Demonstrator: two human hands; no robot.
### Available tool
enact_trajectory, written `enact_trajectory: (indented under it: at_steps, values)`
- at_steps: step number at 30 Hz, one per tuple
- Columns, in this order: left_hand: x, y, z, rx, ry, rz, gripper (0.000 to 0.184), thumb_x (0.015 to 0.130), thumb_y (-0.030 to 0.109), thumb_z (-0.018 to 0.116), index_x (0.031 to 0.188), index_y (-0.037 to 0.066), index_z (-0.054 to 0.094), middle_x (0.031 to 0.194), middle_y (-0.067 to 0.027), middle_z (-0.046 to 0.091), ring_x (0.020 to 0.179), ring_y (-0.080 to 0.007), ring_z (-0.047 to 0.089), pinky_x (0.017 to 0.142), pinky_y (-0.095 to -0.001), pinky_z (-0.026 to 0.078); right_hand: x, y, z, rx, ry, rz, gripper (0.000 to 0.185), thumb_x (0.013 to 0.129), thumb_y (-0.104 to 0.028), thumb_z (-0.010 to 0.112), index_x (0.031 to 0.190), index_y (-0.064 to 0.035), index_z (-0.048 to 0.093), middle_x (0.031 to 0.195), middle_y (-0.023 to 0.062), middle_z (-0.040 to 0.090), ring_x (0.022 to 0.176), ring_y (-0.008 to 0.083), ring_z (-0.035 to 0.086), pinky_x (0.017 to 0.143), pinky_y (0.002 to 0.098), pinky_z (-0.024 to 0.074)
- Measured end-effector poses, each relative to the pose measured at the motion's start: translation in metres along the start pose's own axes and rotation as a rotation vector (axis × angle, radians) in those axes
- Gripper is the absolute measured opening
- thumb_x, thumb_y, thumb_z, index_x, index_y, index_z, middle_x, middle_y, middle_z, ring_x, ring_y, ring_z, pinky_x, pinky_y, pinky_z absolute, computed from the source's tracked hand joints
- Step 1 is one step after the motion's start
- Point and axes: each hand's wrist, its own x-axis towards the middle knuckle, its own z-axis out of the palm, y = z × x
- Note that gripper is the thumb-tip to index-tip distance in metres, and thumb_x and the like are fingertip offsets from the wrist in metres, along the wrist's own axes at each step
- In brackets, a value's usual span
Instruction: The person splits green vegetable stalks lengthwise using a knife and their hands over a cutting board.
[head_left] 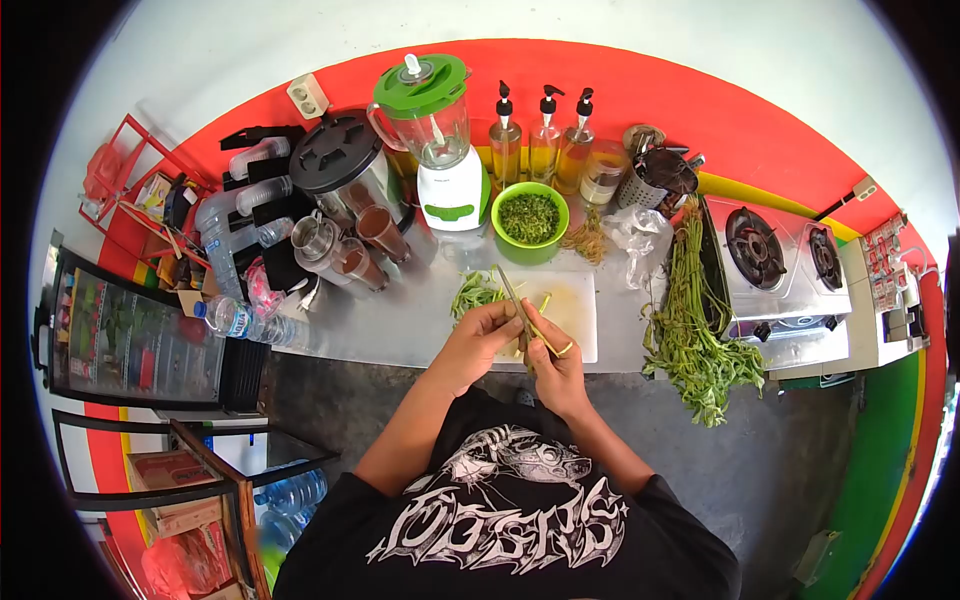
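Over the front edge of a white cutting board (578, 318), my left hand (482, 340) is closed, its fingertips pinching near a thin knife (512, 298) and green stems. Beside it on the right, my right hand (558, 376) is closed around green stems (548, 337); the knife's handle end is hidden between the hands. Cut green leaves (476, 292) lie at the board's left side. Behind the board stands a green bowl (530, 250) filled with chopped greens (528, 218). A large bunch of leafy stems (690, 310) lies right of the board, hanging over the counter's edge.
A blender (452, 190), pump bottles (545, 145) and a clear plastic bag (637, 232) stand or lie behind the board. Metal cups (318, 240) and a plastic bottle (240, 320) are on the left. A gas stove (780, 250) is at the right.
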Motion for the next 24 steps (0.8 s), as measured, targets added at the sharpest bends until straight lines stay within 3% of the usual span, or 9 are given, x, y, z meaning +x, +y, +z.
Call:
enact_trajectory:
  at_steps: [2,9,12,14,20,24]
  values:
    - [0.0,0.0,0.0,-0.021,0.025,-0.024,0.017,0.102,0.018,0.058,0.097,0.004,0.065,0.086,0.0038,0.063,0.08,-0.0032,0.055,0.073,-0.0223,0.043,0.001,0.007,-0.002,-0.057,0.002,-0.088,0.051,0.105,-0.031,0.054,0.148,-0.0051,0.047,0.097,-0.0018,0.056,0.072,0.0048,0.042,0.062,0.0217,0.0376]
    - [0.002,-0.005,-0.002,-0.052,0.084,0.017,0.02,0.101,0.019,0.059,0.108,0.002,0.067,0.092,0.0036,0.066,0.084,-0.003,0.056,0.076,-0.0213,0.043,-0.001,0.009,-0.003,-0.091,-0.021,-0.117,0.05,0.105,-0.03,0.053,0.148,-0.006,0.047,0.096,0.0005,0.057,0.073,0.0058,0.043,0.062,0.0221,0.0379]
    - [0.002,-0.012,-0.005,-0.052,0.045,0.033,0.02,0.102,0.02,0.058,0.107,0.003,0.067,0.094,0.0035,0.065,0.085,-0.0038,0.055,0.077,-0.0221,0.043,-0.002,0.0,-0.002,-0.069,-0.026,-0.061,0.048,0.103,-0.022,0.056,0.146,-0.0011,0.048,0.089,0.0044,0.055,0.08,0.0116,0.048,0.074,0.0267,0.0424]
    - [0.002,-0.012,-0.007,-0.05,0.012,0.039,0.02,0.103,0.021,0.058,0.107,0.003,0.066,0.095,0.0035,0.065,0.086,-0.0044,0.055,0.078,-0.0228,0.043,-0.002,-0.002,-0.002,-0.028,-0.029,-0.015,0.05,0.103,-0.021,0.056,0.146,0.0011,0.047,0.101,0.0082,0.062,0.087,0.013,0.053,0.08,0.0276,0.0447]
    - [-0.001,-0.003,-0.005,-0.004,-0.058,0.011,0.023,0.103,0.024,0.058,0.108,0.003,0.066,0.097,0.0039,0.064,0.09,-0.0053,0.053,0.082,-0.0257,0.043,0.003,-0.004,-0.005,-0.085,-0.052,-0.064,0.052,0.102,-0.021,0.057,0.146,0.0033,0.045,0.126,0.0165,0.063,0.106,0.0178,0.058,0.095,0.0306,0.0443]
    - [0.001,-0.005,-0.015,0.01,-0.074,-0.049,0.022,0.101,0.021,0.059,0.114,0.003,0.066,0.103,0.0018,0.066,0.095,-0.0076,0.056,0.087,-0.0271,0.043,0.004,-0.002,-0.005,-0.052,-0.046,-0.058,0.052,0.102,-0.022,0.058,0.146,0.0033,0.046,0.118,0.0162,0.065,0.1,0.0179,0.059,0.09,0.0311,0.0462]
